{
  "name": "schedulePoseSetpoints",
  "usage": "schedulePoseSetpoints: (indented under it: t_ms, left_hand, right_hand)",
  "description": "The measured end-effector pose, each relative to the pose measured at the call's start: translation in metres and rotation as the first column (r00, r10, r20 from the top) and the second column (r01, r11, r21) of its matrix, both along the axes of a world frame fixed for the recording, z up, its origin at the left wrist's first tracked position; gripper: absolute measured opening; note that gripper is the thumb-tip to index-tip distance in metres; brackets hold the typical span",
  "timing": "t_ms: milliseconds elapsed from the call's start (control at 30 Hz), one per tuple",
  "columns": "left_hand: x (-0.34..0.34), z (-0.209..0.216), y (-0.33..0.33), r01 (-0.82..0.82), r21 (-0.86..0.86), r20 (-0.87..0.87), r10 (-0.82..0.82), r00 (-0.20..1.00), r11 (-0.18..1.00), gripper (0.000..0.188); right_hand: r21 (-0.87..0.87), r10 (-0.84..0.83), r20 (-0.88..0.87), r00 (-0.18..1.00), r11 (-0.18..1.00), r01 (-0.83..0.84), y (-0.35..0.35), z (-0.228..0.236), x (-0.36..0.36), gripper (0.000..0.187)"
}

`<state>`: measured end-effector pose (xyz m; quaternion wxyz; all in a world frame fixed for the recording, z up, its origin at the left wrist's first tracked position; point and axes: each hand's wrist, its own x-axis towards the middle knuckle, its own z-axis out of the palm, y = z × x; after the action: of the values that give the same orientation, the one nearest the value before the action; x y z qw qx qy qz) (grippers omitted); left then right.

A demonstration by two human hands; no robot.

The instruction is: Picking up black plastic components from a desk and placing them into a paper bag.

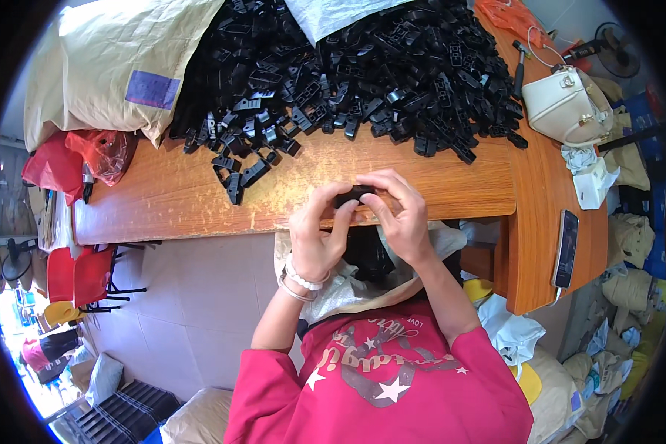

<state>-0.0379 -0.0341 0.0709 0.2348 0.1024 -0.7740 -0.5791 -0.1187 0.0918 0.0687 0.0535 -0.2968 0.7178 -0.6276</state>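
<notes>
Over the front edge of the wooden table, my left hand [314, 233] and my right hand [401, 214] are closed together on one small black plastic part [354, 195]. Fingers and thumbs of both hands pinch it from either side and cover much of it. Below my hands an open sack [333, 292] with a pale lining sits at my lap, with black pieces [368, 255] inside. Beyond my hands a big heap of similar black plastic parts [333, 81] spreads over the table. A few loose ones [237, 177] lie at its near left edge.
A large beige sack [100, 74] and red plastic bags [100, 155] stand at the table's left. On the right side are a hammer [520, 70], a white handbag [566, 107], a tissue pack [593, 183] and a phone [566, 248] on a cable. A red chair [89, 274] stands left.
</notes>
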Motion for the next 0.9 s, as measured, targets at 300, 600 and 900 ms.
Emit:
schedulePoseSetpoints:
  t_ms: [300,600,900]
  left_hand:
    - [0.007,-0.015,-0.103,-0.216,-0.892,-0.01,0.459,0.888,0.398,0.016]
    - [-0.002,-0.019,-0.066,0.007,-0.194,0.183,0.029,0.983,0.981,0.008]
    - [-0.002,-0.027,-0.049,0.158,0.782,0.063,-0.329,0.942,0.603,0.026]
  right_hand:
    - [0.128,0.065,-0.117,0.991,0.99,-0.05,0.026,-0.011,-0.019,0.01]
    - [0.25,-0.309,-0.698,0.646,0.74,0.624,0.027,-0.021,-0.083,0.027]
    - [0.1,-0.385,-0.175,0.906,0.909,0.405,0.022,-0.002,-0.055,0.028]
